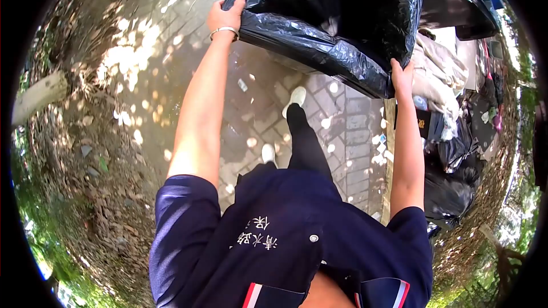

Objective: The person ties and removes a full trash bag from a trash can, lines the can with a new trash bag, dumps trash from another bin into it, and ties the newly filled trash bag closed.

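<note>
A bin lined with a black garbage bag [311,39] is held out in front of me, its mouth facing up and the bag folded over the rim. The fingers of my left hand [225,17], with a bracelet at the wrist, are wrapped round its left rim. On the near right corner, my right hand [403,77] grips the rim, thumb on top. Most of the bin body is hidden under the bag, and the inside looks dark.
Beside my right arm lie a pale cloth heap [436,71] and full black trash bags [448,197]. Another dark bin [456,3] stands at the upper right. Brick paving [262,120] is underfoot, with leaf litter [97,182] and a log [40,97] to the left.
</note>
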Demonstrator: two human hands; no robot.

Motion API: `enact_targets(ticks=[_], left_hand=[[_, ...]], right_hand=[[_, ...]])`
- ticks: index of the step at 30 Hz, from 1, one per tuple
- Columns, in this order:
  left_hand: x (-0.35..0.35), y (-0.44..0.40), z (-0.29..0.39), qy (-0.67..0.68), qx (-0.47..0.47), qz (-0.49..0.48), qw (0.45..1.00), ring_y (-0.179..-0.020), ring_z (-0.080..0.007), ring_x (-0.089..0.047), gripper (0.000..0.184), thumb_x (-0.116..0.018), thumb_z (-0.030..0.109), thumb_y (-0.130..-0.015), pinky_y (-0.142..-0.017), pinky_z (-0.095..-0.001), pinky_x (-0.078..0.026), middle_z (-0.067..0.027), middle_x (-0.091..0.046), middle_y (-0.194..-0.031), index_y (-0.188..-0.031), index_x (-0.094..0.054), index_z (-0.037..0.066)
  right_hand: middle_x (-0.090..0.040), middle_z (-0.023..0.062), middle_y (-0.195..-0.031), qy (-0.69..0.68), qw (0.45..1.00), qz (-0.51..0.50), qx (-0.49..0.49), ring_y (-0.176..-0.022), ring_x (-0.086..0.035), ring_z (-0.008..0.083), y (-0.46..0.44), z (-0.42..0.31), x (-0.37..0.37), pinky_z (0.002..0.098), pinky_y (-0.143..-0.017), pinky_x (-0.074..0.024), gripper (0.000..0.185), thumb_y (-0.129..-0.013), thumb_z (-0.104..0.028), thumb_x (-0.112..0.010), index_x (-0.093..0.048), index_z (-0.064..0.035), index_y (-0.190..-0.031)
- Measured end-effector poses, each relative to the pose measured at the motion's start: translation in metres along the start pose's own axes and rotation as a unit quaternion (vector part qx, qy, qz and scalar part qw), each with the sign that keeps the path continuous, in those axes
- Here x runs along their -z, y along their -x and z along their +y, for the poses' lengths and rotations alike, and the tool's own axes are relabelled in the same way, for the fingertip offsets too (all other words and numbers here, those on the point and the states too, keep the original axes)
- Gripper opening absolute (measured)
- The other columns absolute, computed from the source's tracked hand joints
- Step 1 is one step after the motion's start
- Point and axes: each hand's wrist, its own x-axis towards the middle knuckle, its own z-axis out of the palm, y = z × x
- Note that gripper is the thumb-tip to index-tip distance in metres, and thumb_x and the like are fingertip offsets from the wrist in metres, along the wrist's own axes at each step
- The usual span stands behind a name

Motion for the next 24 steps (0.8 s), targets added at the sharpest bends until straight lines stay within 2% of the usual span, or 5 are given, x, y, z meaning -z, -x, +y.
enact_targets(ticks=[4,10,13,16,24], left_hand=[[-0.058,-0.075,0.039,0.017,-0.036,0.01,0.999,-0.086,-0.0286,-0.054,0.064,-0.062,0.052,-0.056,-0.075,-0.0335,-0.041,-0.019,-0.056,-0.091,-0.092,-0.054,-0.001],[-0.142,-0.159,0.093,0.042,-0.053,0.018,0.998,-0.085,-0.0278,-0.054,0.056,-0.064,0.044,-0.06,-0.076,-0.0331,-0.04,-0.0177,-0.056,-0.089,-0.093,-0.054,0.0],[-0.188,-0.193,0.121,0.045,-0.061,0.041,0.996,-0.083,-0.0273,-0.054,0.052,-0.064,0.041,-0.062,-0.075,-0.0327,-0.041,-0.0162,-0.057,-0.087,-0.092,-0.053,0.0],[-0.229,-0.224,0.158,0.075,-0.086,0.035,0.993,-0.078,-0.0249,-0.056,0.05,-0.064,0.04,-0.064,-0.071,-0.0323,-0.042,-0.016,-0.058,-0.083,-0.09,-0.055,-0.002],[-0.34,-0.333,0.259,0.048,-0.06,0.003,0.997,-0.085,-0.0302,-0.054,0.054,-0.061,0.042,-0.063,-0.076,-0.0351,-0.041,-0.0176,-0.056,-0.09,-0.098,-0.052,0.002]], right_hand=[[-0.052,0.0257,-0.092,0.006,1.0,-0.011,-0.026,-0.089,-0.051,0.0362,-0.092,-0.021,-0.018,0.0368,-0.079,-0.0379,0.051,-0.065,-0.03,-0.056,-0.044,0.0067,-0.099],[-0.046,0.0281,-0.104,0.037,0.999,0.007,-0.034,-0.099,-0.045,0.0384,-0.208,-0.056,-0.042,0.0375,-0.086,-0.0342,0.057,-0.066,-0.027,-0.054,-0.035,0.0043,-0.109],[-0.047,0.0266,-0.104,0.049,0.999,0.016,-0.015,-0.099,-0.045,0.0374,-0.28,-0.043,-0.057,0.0365,-0.087,-0.0336,0.056,-0.067,-0.026,-0.053,-0.035,0.0011,-0.112],[-0.05,0.0249,-0.101,0.015,0.998,-0.003,-0.057,-0.098,-0.046,0.0348,-0.346,-0.047,-0.062,0.0361,-0.085,-0.0346,0.054,-0.066,-0.028,-0.054,-0.037,-0.0002,-0.11],[-0.052,0.02,-0.097,-0.01,0.999,0.022,-0.039,-0.092,-0.051,0.0287,-0.52,-0.06,-0.086,0.0329,-0.08,-0.038,0.053,-0.066,-0.026,-0.057,-0.039,-0.0006,-0.109]])
